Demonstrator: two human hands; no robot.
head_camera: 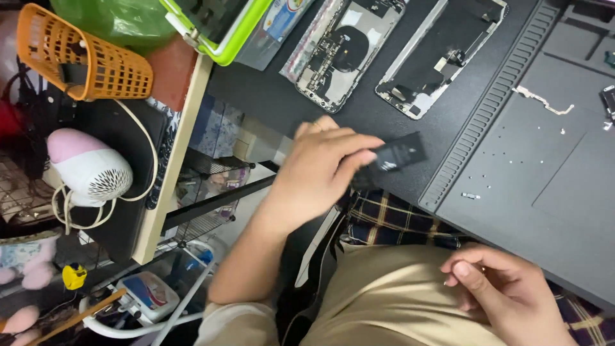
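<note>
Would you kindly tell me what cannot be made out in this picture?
Head view:
- Black flat part in the left hand: motion blur hides detail.
- Right hand: curled fingers hide whether it holds anything.
- Tiny screws on the mat: too small.

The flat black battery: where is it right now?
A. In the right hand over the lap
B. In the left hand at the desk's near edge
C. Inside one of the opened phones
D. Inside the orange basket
B: the left hand grips the flat black battery at the dark desk's near edge.

Phone repair workbench, opened phones (349,54), grey work mat (544,160)
</note>
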